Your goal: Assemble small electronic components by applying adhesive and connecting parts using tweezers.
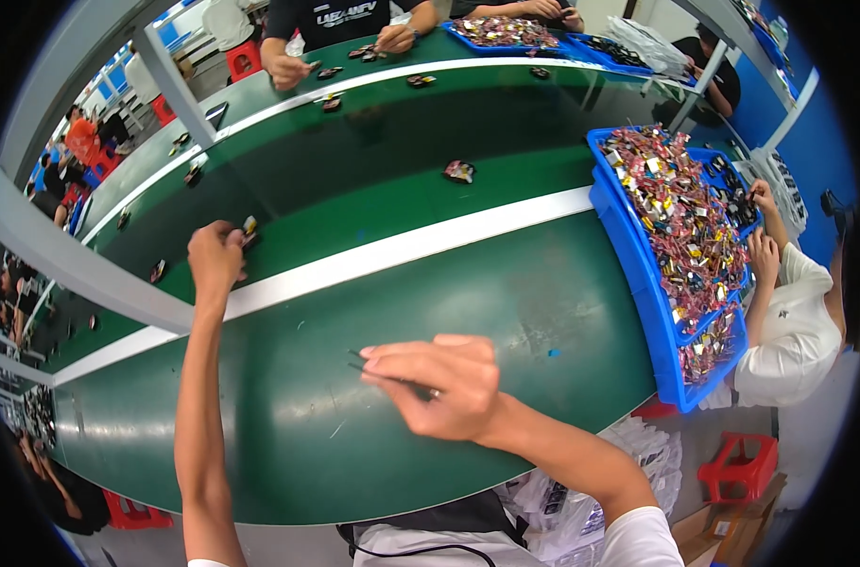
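My left hand (215,260) reaches over the white strip onto the dark green belt, its fingers curled together. Right beside its fingertips is a small black part (250,230) with a yellow-and-white bit on it; whether the fingers grip this part is hidden. Over the near green table, my right hand (439,386) is closed around dark tweezers (357,359). The thin tips of the tweezers point left and stand slightly apart, with nothing visible between them.
A white strip (411,244) divides table from belt. Small wired parts, one pinkish (458,171), dot the belt. Blue bins (652,312) heaped with wired parts stand at right, beside a co-worker (794,321). Another person's hands (288,71) work across the belt. A grey post (80,250) rises at left.
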Motion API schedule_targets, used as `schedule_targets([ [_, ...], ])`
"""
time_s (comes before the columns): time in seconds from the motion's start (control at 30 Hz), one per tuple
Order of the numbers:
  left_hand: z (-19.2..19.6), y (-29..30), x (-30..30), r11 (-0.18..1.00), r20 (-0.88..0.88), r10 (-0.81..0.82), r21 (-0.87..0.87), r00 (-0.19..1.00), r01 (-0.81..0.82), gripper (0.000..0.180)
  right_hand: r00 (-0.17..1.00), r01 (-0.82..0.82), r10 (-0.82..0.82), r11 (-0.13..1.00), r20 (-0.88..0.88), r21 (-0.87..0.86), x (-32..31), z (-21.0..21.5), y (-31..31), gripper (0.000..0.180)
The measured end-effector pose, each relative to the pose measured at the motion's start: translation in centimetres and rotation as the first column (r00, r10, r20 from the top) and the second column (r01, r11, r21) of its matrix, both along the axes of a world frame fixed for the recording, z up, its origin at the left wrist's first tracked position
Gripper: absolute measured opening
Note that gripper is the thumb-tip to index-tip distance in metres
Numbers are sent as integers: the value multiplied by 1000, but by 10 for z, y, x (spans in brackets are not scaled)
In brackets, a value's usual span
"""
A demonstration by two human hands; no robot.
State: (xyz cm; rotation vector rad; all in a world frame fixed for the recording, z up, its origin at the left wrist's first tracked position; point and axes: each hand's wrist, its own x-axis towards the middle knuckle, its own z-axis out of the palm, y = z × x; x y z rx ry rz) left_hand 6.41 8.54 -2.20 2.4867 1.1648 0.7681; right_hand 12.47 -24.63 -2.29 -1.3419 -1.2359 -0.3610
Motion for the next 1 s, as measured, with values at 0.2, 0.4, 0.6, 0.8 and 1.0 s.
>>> schedule_targets([
  [0.2, 3, -28, 80, 939, 20, -316, 149, 949, 310, 29, 995, 48, -46, 999, 84, -21, -13, -7, -1, 20],
  [0.4, 0, -102, 192, 638, 315, -557, -429, 768, 639, 24, 995, -21, 28, 997, 95, -70, -15, -17, 1, 24],
  [0.6, -21, -128, 227, 700, 193, -564, -405, 803, 588, 20, 993, -29, 40, 994, 109, -102, -17, -17, 1, 25],
  [0.8, -19, -123, 204, 791, 201, -490, -307, 848, 530, 15, 992, -27, 35, 997, 121, -71, -19, -11, 2, 20],
  [1.0, 0, -131, 107, 676, 450, -389, -453, 804, 581, 9, 995, -28, 36, 995, 90, -94, -14, -8, -2, 20],
])
